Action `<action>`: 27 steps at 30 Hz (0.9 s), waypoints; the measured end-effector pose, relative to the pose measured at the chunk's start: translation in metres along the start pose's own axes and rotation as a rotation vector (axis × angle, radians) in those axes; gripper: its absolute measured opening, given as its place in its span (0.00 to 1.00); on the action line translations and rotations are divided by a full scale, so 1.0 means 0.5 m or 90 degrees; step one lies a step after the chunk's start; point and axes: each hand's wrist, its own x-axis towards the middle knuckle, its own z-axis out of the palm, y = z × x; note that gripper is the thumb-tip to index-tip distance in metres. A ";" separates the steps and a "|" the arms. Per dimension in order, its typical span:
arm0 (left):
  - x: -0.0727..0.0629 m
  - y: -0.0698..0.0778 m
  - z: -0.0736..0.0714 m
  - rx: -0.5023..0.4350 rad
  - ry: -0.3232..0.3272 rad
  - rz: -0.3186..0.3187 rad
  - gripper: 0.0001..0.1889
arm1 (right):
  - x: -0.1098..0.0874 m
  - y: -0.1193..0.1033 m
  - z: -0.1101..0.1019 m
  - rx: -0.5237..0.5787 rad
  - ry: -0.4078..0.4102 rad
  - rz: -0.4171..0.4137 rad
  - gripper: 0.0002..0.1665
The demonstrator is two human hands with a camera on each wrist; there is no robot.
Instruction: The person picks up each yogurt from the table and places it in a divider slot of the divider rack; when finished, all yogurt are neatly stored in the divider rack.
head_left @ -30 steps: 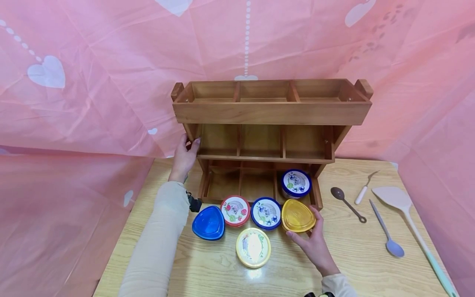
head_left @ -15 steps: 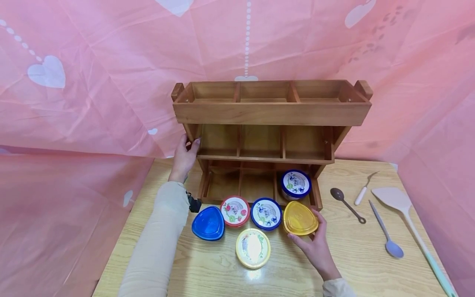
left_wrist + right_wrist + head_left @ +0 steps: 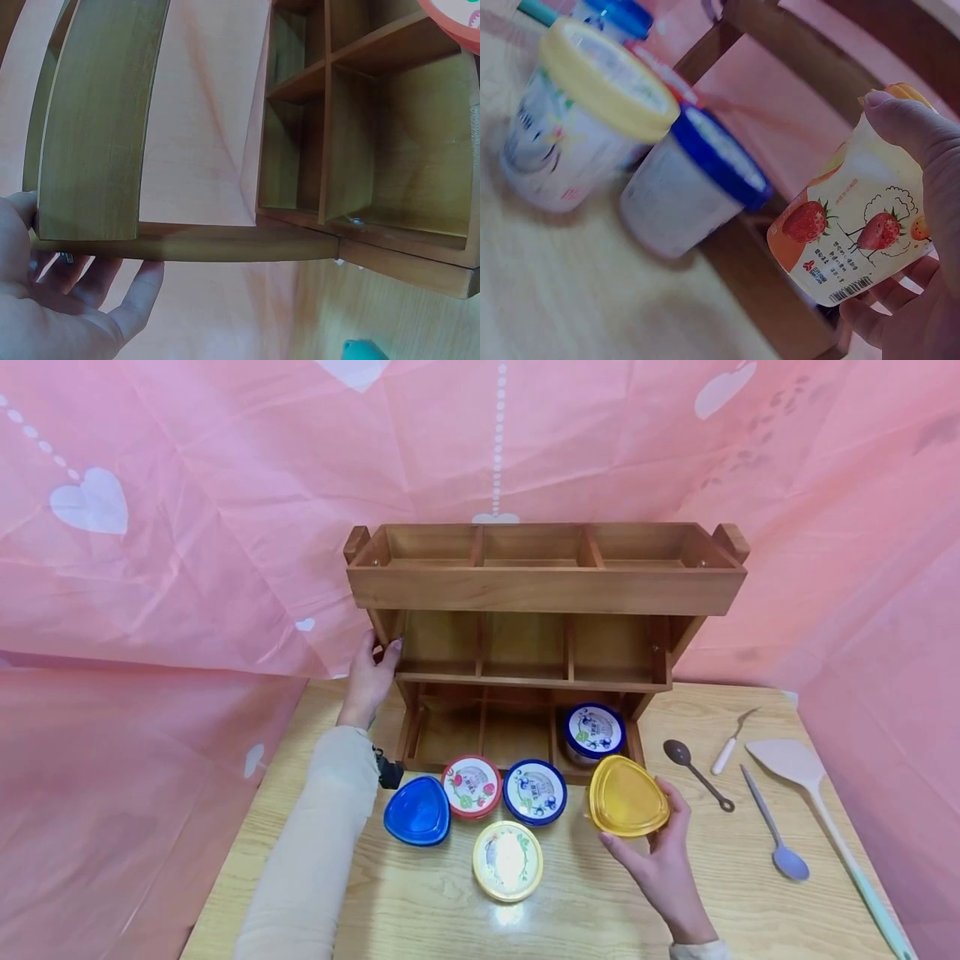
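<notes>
My left hand (image 3: 369,681) grips the left side of a three-tier wooden rack (image 3: 547,592) at its middle tier. The left wrist view shows its thumb and fingers (image 3: 139,300) around the rack's side rail. In my right hand (image 3: 663,864) is a yellow-lidded cup (image 3: 628,797), pinched between thumb and fingers. Strawberries are printed on its side (image 3: 855,232), as the right wrist view shows. The cup is off the table, in front of the rack's lower right corner. A blue-lidded round tub (image 3: 595,731) sits in the bottom right compartment, just behind the held cup.
Before the rack stand a blue three-cornered-lid cup (image 3: 417,811), a red-lidded tub (image 3: 471,787), a blue-lidded tub (image 3: 535,792) and a pale yellow-lidded tub (image 3: 507,861). At right lie a brown spoon (image 3: 697,774), a small white-handled tool (image 3: 733,743), a grey-blue spoon (image 3: 776,831) and a spatula (image 3: 821,793).
My right hand has carried the yellow-lidded cup rightward, away from the blue-lidded tub beside it, and it looks larger and nearer. The left hand keeps its grip on the rack.
</notes>
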 end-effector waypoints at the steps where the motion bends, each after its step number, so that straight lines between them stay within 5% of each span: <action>1: 0.000 0.000 0.000 0.000 0.000 0.000 0.24 | 0.002 -0.007 0.001 0.013 0.002 -0.009 0.62; 11: -0.002 0.002 -0.001 0.000 0.000 0.003 0.24 | 0.034 -0.052 0.028 0.049 -0.046 -0.061 0.63; 27: -0.002 0.000 0.000 -0.001 0.005 0.006 0.24 | 0.108 -0.062 0.075 0.010 -0.109 0.008 0.64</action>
